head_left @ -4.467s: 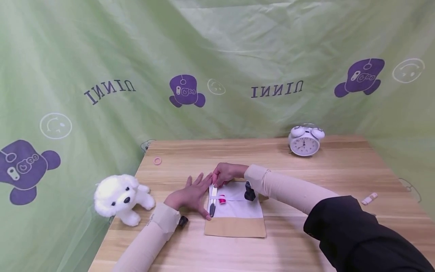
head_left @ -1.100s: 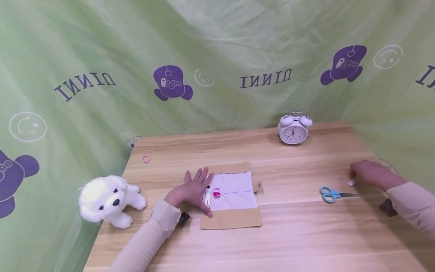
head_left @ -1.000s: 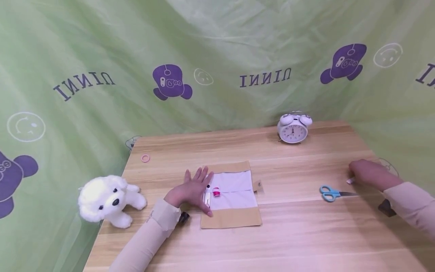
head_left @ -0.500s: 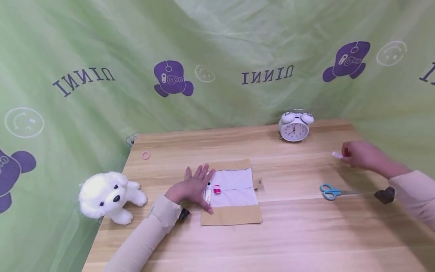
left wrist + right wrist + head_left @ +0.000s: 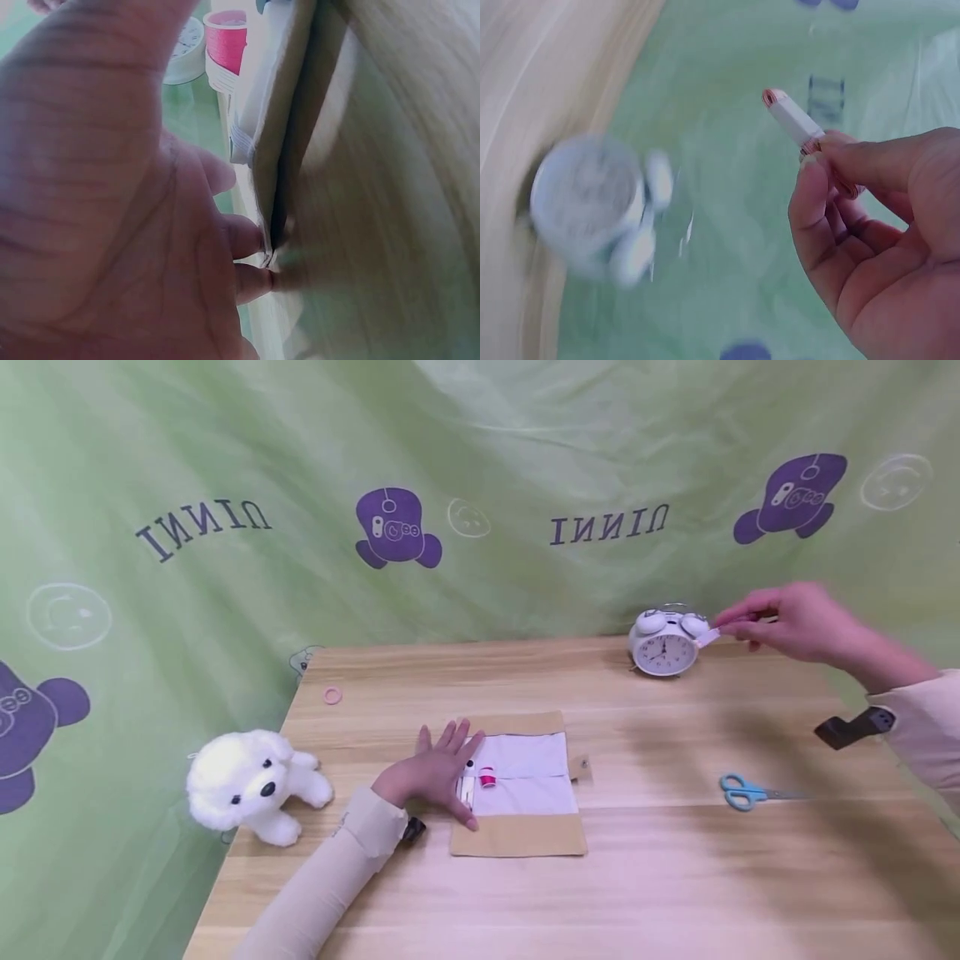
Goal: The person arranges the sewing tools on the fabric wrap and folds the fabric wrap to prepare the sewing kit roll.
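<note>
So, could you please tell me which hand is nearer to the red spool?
Left. The left hand touches the left edge of the tan case, near the red spool; the right hand is farther to the right, by the alarm clock.

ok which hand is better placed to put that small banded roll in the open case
Likely the right hand: it pinches the small banded roll, while the left hand lies spread at the edge of the open case.

Site: apparently a makeshift recording booth. I observe green printed cloth [image 5: 510,452] draped behind and beside a wood-grain worktop [image 5: 637,827], black cameras [image 5: 855,727] at both wrists. Wider room hidden; type indeterminate.
</note>
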Demonstrator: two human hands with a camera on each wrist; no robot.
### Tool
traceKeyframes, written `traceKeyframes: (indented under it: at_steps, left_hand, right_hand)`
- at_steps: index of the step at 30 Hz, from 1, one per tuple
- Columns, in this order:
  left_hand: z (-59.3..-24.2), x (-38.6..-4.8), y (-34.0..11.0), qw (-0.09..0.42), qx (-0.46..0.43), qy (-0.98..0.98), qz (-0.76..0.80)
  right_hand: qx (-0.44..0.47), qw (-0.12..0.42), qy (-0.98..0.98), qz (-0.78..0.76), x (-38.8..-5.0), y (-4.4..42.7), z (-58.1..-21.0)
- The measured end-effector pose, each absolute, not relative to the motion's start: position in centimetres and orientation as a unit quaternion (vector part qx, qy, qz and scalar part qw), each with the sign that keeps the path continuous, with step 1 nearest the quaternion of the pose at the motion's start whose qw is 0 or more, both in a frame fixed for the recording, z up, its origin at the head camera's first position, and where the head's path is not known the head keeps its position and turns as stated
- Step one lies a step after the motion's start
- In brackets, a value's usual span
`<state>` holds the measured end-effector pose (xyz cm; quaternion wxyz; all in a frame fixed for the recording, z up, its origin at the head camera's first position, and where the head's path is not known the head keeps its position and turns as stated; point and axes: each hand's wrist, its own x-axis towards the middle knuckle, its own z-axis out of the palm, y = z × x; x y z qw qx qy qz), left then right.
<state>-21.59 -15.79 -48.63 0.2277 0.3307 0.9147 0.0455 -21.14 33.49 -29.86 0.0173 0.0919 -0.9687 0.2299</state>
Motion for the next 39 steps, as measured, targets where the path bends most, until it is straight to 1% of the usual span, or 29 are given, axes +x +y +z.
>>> traceKeyframes:
  at_steps: [2,6,10,12,15,17,19,22,25,28,32,35,39]
  left_hand:
    - [-48.8,-21.5,-15.7,0.226,0.332,0.914,0.047]
    - [-49.1,-21.5,-15.7,0.227,0.328,0.916,0.049]
    - [-49.1,-21.5,-15.7,0.232,0.325,0.915,0.057]
    - [-49.0,-21.5,-15.6,0.233,0.325,0.915,0.059]
    - [-48.9,-21.5,-15.6,0.233,0.328,0.914,0.058]
    - [-48.9,-21.6,-15.6,0.233,0.331,0.913,0.058]
    - [-48.9,-21.6,-15.6,0.234,0.332,0.912,0.059]
    - [-49.0,-21.8,-15.6,0.242,0.328,0.911,0.062]
    - [-49.1,-21.9,-15.7,0.239,0.322,0.914,0.057]
    - [-49.3,-21.9,-15.7,0.241,0.321,0.914,0.057]
    - [-49.5,-21.7,-15.8,0.249,0.325,0.91,0.062]
    - [-49.5,-21.6,-15.7,0.247,0.325,0.911,0.066]
    - [-49.3,-21.7,-15.6,0.247,0.32,0.912,0.072]
  right_hand:
    - [0.085,0.001,-0.957,0.276,-21.5,31.8,-30.1]
    - [0.081,-0.011,-0.922,0.378,-22.0,27.5,-30.4]
    - [0.125,-0.016,-0.871,0.475,-22.2,23.5,-30.4]
    - [0.149,-0.032,-0.836,0.527,-22.4,22.1,-30.5]
    - [0.166,-0.077,-0.787,0.589,-22.7,20.4,-31.0]
    - [0.163,-0.109,-0.798,0.569,-22.9,19.2,-31.7]
    - [0.183,-0.141,-0.823,0.519,-22.9,17.9,-33.3]
    - [0.245,-0.186,-0.841,0.446,-22.7,16.1,-36.4]
    - [0.294,-0.231,-0.814,0.445,-22.8,15.0,-39.3]
    - [0.292,-0.274,-0.796,0.454,-23.7,14.5,-41.4]
    - [0.271,-0.267,-0.806,0.453,-24.4,14.2,-43.2]
    - [0.263,-0.247,-0.815,0.453,-24.7,13.8,-43.9]
    - [0.284,-0.227,-0.827,0.428,-24.9,13.0,-44.6]
